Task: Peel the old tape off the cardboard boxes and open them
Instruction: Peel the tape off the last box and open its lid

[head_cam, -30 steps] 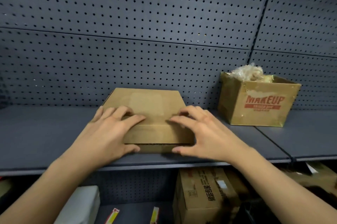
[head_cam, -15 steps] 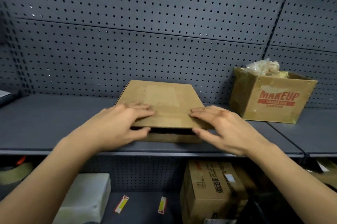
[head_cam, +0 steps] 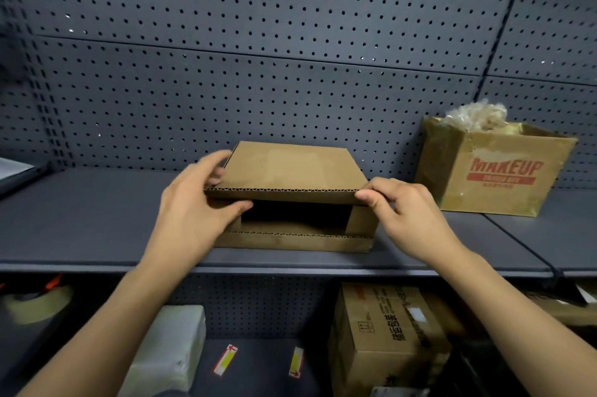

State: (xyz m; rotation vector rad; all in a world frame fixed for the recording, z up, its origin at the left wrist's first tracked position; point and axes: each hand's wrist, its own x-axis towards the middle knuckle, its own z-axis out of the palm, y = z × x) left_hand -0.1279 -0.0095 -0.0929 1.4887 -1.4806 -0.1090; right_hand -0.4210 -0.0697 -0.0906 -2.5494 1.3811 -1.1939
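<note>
Both hands (head_cam: 193, 212) (head_cam: 410, 215) pinching lid front edge (head_cam: 284, 191), box (head_cam: 290, 238) gaping

Arms outstretched, left grip (head_cam: 193, 212) and right grip (head_cam: 407, 213) both curled, pinching

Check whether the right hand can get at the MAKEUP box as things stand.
Probably yes. The MAKEUP box stands on the same shelf, just right of the right hand, with only bare shelf between them. But that hand pinches the lid at its front corner, so it must let go first.
</note>
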